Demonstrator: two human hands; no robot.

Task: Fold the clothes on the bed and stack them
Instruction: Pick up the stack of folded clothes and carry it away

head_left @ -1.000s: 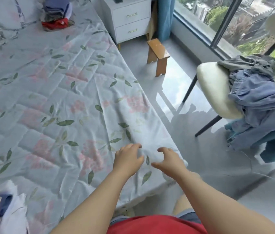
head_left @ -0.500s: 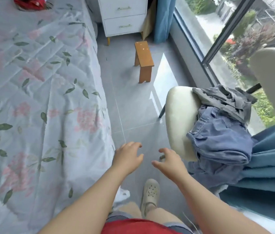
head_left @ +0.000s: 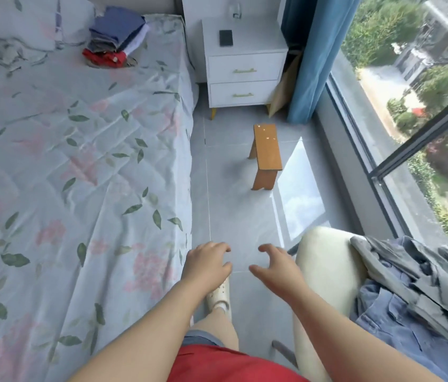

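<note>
Bed [head_left: 66, 175] left, stack [head_left: 117, 37] at its far end; nightstand [head_left: 245, 64] beyond; stool [head_left: 267, 150] mid-floor; chair [head_left: 327, 271] right, clothes [head_left: 415, 293] on it.
</note>
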